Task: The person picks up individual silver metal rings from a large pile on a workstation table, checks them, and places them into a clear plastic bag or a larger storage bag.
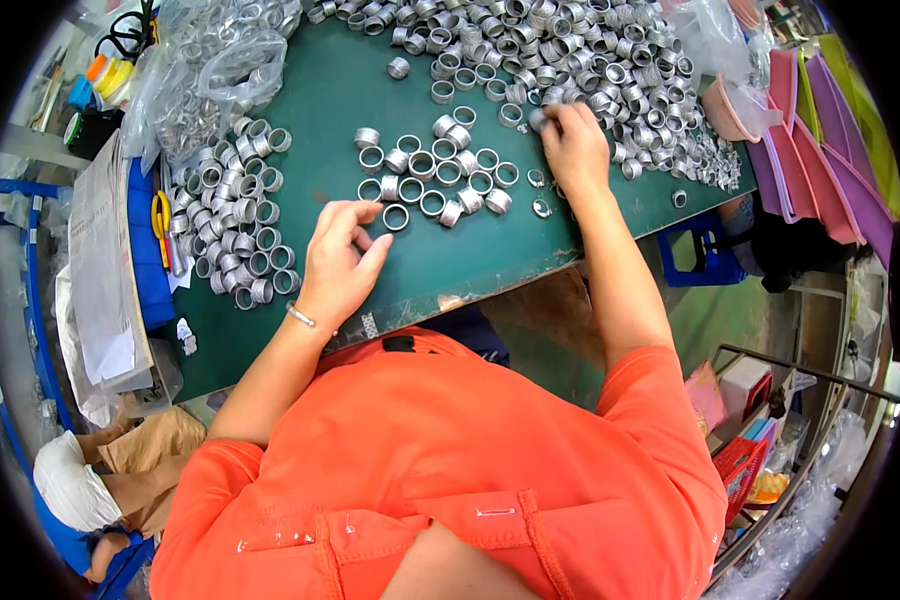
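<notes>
Short grey metal rings with ridged outer walls cover much of the green table [320, 110]. My left hand [342, 258] rests at the near edge of a middle group of rings [422, 165]. Its fingers are loosely bent, the thumb stands apart, and nothing shows between them; the thumb tip is close to one upright ring [396, 217]. At the left margin of the large heap [570, 50], my right hand [580, 150] pinches a blurred grey ring [538, 120] between its fingertips. Beside that wrist lie a few thin, small metal pieces [541, 208].
Another ring pile [235, 210] lies at the left, below clear plastic bags [220, 80] of metal parts. Yellow-handled scissors [160, 214] hang beside it. Small bits [710, 155] spread at the right, near pink and purple bins [810, 150]. Another person [120, 480] sits at lower left.
</notes>
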Available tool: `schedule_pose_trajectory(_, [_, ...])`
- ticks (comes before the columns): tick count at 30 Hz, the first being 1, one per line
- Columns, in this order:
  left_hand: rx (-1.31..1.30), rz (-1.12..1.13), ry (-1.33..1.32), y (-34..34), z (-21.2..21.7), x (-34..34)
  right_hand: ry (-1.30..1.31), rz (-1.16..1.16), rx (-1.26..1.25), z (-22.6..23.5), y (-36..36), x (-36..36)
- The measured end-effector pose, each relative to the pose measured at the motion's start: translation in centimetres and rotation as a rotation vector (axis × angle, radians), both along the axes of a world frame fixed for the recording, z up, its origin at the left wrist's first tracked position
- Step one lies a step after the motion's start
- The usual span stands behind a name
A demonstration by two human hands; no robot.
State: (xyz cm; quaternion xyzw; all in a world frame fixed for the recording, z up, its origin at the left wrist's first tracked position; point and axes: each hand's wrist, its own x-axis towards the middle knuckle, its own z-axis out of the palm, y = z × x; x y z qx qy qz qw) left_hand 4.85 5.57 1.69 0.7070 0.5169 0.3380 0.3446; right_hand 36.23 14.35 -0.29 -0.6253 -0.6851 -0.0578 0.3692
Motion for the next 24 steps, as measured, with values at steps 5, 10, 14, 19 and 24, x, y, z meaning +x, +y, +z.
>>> schedule_pose_trajectory(5, [0.062, 0.049, -0.072, 1.0, 0.8, 0.3, 0.274, -0.014, -0.083, 2.5, -7.9, 3.4])
schedule_pose_trajectory(10, [0.253, -0.112, -0.01, 5.6, 2.4, 3.0, 0.201, -0.21, -0.459, 1.9, -18.3, 8.6])
schedule_pose_trajectory(14, [0.502, -0.365, 0.192, 9.9, 1.9, 7.0, 0.107, -0.182, -0.446, 1.2, -20.1, 8.4])
schedule_pose_trajectory(19, [0.402, -0.543, 0.433, 12.2, 0.4, 9.8, 0.152, -0.127, -0.224, 3.3, -14.1, 4.7])
schedule_pose_trajectory(24, [0.337, -0.582, 0.482, 11.3, 0.3, 7.8, 0.158, -0.21, -0.287, 3.6, -10.9, 4.7])
